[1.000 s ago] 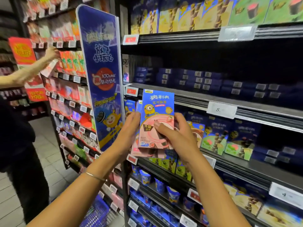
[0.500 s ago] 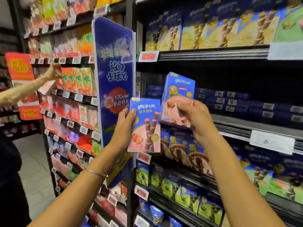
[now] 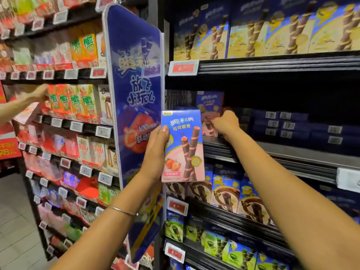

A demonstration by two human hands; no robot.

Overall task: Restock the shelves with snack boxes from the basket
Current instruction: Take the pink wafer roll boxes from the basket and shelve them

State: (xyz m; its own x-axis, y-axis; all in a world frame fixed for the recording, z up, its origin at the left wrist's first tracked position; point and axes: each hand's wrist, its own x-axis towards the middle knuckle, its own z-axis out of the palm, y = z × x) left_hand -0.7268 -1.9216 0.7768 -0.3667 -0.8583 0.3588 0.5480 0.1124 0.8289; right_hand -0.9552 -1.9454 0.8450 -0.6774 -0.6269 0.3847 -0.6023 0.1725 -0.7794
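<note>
The left hand (image 3: 155,152) grips a pink-and-blue box (image 3: 183,149) upright by its left edge, in the air just before the shelf (image 3: 292,152), while the right hand (image 3: 227,123), fingers curled, holds a second box (image 3: 209,104) upright at that shelf's left end.

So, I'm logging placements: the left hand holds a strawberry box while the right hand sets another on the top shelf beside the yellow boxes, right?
Not the top shelf. In the head view the right hand sets the second box on the shelf below, beside the dark blue boxes. The left hand does hold a strawberry box.
</note>
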